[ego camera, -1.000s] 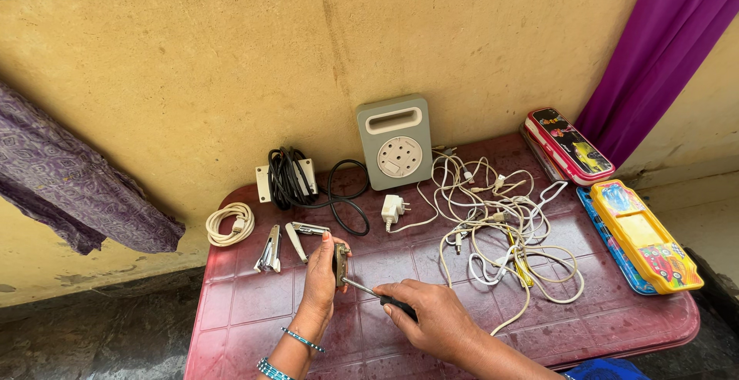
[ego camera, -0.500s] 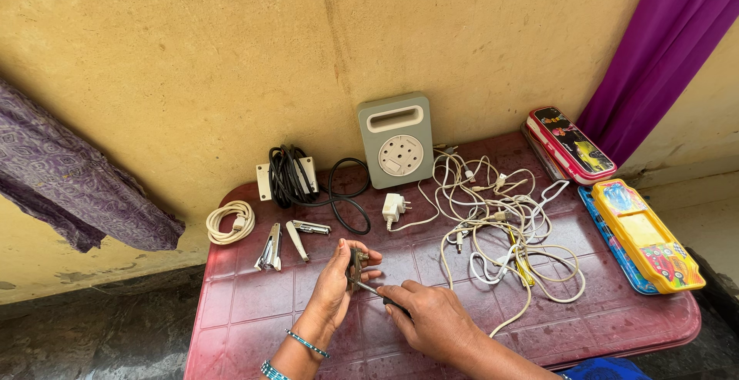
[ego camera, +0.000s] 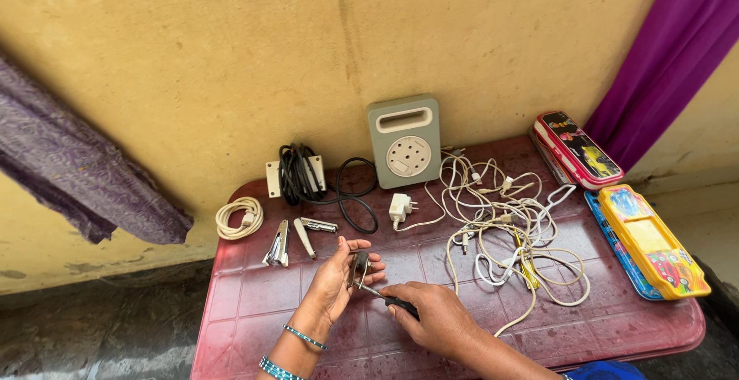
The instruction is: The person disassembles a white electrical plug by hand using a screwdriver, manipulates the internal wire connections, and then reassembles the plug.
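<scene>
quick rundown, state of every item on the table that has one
left hand: holding small metal part
right hand: gripping screwdriver, tip at the part
grey socket box: upright against wall
white cables: tangled
cream cord: coiled
pencil boxes: closed

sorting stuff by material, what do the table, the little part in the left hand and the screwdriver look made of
Table: looks like moulded plastic, dark red, glossy, with a pressed grid pattern.
Small part in the left hand: seems metal, grey with a dull shine; too small to be sure.
Screwdriver in the right hand: bright metal shaft, black handle, probably plastic.
</scene>
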